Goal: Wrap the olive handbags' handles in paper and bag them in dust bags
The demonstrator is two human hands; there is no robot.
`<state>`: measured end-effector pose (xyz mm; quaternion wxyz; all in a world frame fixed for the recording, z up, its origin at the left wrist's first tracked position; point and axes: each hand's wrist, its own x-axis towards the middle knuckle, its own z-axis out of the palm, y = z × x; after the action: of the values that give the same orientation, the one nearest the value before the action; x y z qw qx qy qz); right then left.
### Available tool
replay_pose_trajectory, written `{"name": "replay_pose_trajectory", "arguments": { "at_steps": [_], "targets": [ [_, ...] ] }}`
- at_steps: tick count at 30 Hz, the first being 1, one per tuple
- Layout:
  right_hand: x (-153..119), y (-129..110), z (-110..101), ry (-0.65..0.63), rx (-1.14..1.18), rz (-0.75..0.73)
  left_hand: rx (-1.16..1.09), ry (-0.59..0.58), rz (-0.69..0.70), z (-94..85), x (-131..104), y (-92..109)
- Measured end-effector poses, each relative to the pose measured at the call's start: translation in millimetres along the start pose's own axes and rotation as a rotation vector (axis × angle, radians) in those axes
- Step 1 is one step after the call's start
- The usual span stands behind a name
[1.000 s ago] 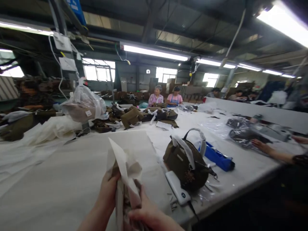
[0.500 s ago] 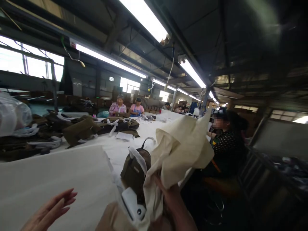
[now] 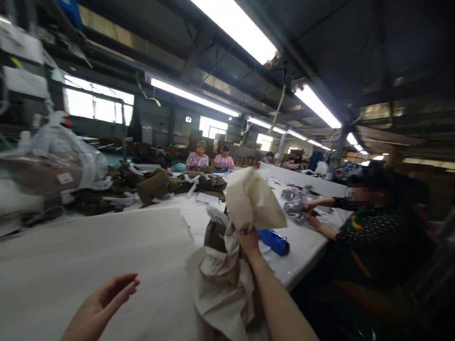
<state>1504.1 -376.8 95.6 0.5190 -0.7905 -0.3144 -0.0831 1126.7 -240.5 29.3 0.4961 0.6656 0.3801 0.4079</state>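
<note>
My right hand [image 3: 248, 241] is closed round a bunched cream sheet [image 3: 225, 284]; I cannot tell whether it is cloth or paper. Part of the sheet stands up above my fist, and the rest hangs down in folds towards me. Behind those folds a small dark olive backpack [image 3: 214, 237] shows only its upper part, with white wrapping on its handle. My left hand [image 3: 101, 303] is over the white tabletop [image 3: 142, 251] at lower left. Its fingers stretch out to the right, and it holds nothing.
A heap of olive bags [image 3: 154, 185] with white wrapping lies across the table. Clear plastic bags [image 3: 64, 163] bulge at the left. A blue roll-like thing [image 3: 275, 241] is just beyond my right hand. To the right, a co-worker [image 3: 377, 222] handles a plastic-wrapped item [image 3: 295, 203].
My right hand has raised and gathered the sheet, which now covers most of the backpack. The view has swung left, bringing the plastic bags and co-worker's hands into sight. My left hand stays open.
</note>
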Motion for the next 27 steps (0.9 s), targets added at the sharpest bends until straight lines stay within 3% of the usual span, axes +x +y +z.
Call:
{"name": "replay_pose_trajectory", "arguments": {
  "at_steps": [4, 7, 12, 17, 22, 27],
  "targets": [
    [49, -35, 1, -0.02, -0.018, -0.022, -0.075, 0.021, -0.063, -20.3, -7, 22],
    [64, -43, 11, -0.093, -0.048, -0.008, -0.109, 0.053, -0.075, -31.7, -12, 20],
    [26, -16, 12, -0.239, -0.174, -0.006, -0.158, 0.098, -0.109, -43.3, -17, 1],
    [-17, 27, 10, -0.286, -0.363, -0.008, -0.221, 0.125, -0.128, -37.5, -11, -7],
    [-14, 52, 15, -0.274, -0.596, -0.009, -0.237, 0.057, -0.101, -28.1, -10, -8],
    [7, 38, 11, -0.181, -0.579, -0.064, -0.218, 0.076, -0.082, -37.7, -17, -10]
  ]
}}
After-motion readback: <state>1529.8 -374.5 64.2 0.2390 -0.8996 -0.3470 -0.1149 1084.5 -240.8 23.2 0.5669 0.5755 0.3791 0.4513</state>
